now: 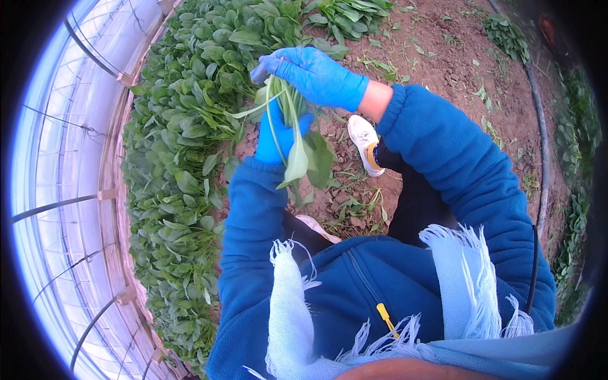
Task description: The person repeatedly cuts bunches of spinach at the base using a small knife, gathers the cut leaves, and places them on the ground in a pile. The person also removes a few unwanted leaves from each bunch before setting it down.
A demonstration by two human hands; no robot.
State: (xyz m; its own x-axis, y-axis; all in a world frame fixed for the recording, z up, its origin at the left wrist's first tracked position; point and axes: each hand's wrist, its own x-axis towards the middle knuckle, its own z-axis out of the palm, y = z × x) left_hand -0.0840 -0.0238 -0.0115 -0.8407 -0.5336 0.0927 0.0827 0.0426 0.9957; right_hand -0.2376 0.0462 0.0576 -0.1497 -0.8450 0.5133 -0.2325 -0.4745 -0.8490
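Observation:
My left hand [279, 134], in a blue glove, is closed around a bunch of leafy greens [295, 102] that look like spinach. Stems show between the two hands, and broad leaves hang down over the left wrist. Over the stem ends arches my right hand [311, 76], gloved in blue with dirt on its fingertips. Its palm faces the bunch, and whether its fingers grip any stems is hidden.
Dense growing greens [185, 156] fill the left side beside a plastic greenhouse wall [61, 171]. Picked greens lie in a pile [354, 16] at the top and a smaller one [507, 38] at upper right. A dark hose [541, 123] crosses the soil at right.

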